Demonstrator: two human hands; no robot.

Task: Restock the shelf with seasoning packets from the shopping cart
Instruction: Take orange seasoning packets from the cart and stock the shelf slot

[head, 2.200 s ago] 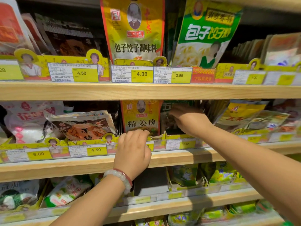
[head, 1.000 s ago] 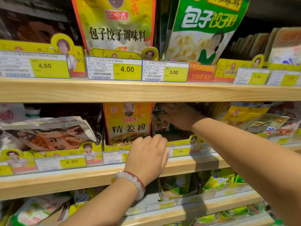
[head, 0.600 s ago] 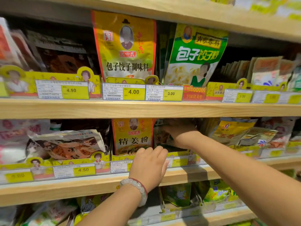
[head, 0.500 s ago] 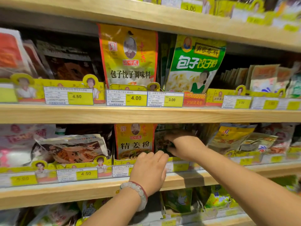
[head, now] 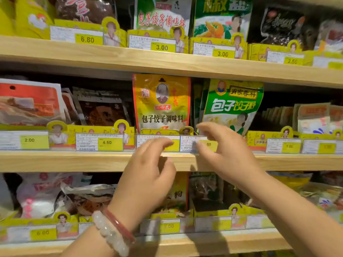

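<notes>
We see both hands raised before the middle shelf [head: 92, 161], empty. Left hand [head: 146, 175], bracelets [head: 113, 231] at its wrist, fingers loosely bent near the price-tag strip [head: 174, 143]. Right hand [head: 225, 152], fingers relaxed, apparently just touching that strip; motion blur leaves contact uncertain. Behind them stand a yellow seasoning packet [head: 161, 102] and, just beside it, a green seasoning packet [head: 233, 104], both upright on the middle shelf.

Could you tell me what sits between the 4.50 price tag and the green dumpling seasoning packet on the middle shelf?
In the head view, the yellow seasoning packet stands between the 4.50 price tag and the green packet.
</notes>
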